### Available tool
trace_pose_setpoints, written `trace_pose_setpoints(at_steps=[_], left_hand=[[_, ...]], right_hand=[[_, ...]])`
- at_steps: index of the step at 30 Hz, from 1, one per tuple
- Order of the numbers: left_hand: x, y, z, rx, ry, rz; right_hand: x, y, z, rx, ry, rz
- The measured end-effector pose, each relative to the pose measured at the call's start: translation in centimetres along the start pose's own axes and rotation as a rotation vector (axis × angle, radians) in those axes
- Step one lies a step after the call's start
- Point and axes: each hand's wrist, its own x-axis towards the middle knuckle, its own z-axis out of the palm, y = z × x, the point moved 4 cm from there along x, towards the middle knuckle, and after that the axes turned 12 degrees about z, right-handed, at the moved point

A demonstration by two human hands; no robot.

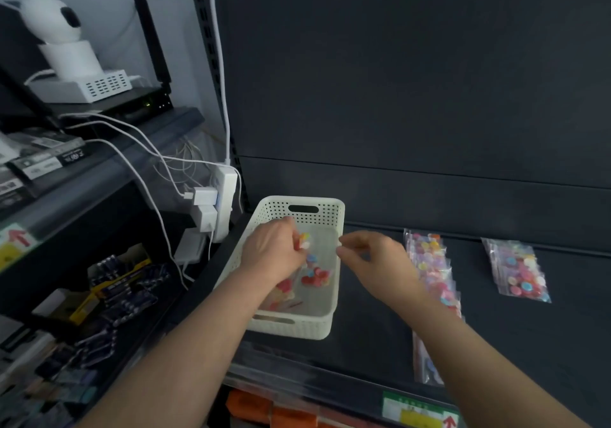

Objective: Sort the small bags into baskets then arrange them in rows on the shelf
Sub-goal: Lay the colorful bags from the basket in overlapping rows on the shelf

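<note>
Both hands are holding one small bag [307,243] over the open basket [340,203], which is standing on the dark shelf [380,345]. The left hand [274,249] is pinching the bag's left edge. The right hand [373,259] is closing thumb and forefinger on what seems to be its right edge, though the clear film is blurring there. A slip is the likeliest fault, since glossy film held only by its edges is offering little purchase. If one pinch gives way, the contents are likely to swing the bag down from the other hand. It would probably land among the loose bags [284,290] already lying in the basket, which is harmless unless those are of another sort. The right forearm is passing just beside the near row [429,262] of bags, so a careless withdrawal could be scattering it. The far pile [515,270] is lying well apart and looks safe. The bags are flat, transparent and limp, each filled with small round coloured pieces in pink, blue and yellow. The basket is cream plastic, rectangular with rounded corners, its walls perforated in a fine grid and cut with a slot handle at each end. The shelf is looking matt and smooth.
</note>
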Motion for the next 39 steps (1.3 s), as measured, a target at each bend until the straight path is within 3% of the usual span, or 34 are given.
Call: trace_pose_setpoints(at_steps=[3,6,12,15,21,27,31,39], left_hand=[[0.0,4.8,-1.7,-0.097,0.054,0.173],[0.3,8.4,-0.8,-0.234,0.011,0.261],[0.8,13.1,4.5,-0.934,-0.215,0.001],[1.0,16.0,5.6,-1.152,-0.195,-0.124],[1.1,21.2,7.6,-1.133,-0.173,-0.101],[0.5,24.7,8.9,-1.151,-0.217,-0.122],[0.0,25.9,9.9,-1.122,-0.197,-0.194],[-2.0,28.3,12.2,-1.057,-0.246,-0.279]], right_hand=[[-0.1,0.6,-1.2,0.371,-0.149,0.118],[-0.1,2.7,-3.0,0.493,-0.087,0.183],[-1.5,9.0,-8.3,0.539,0.099,0.328],[-2.2,11.8,-10.2,0.563,0.105,0.380],[-3.5,15.0,-13.4,0.786,0.083,0.500],[-4.8,17.9,-15.7,0.803,0.169,0.535],[-6.0,19.6,-16.2,0.757,0.052,0.526],[-7.4,22.6,-17.5,0.608,-0.001,0.589]])
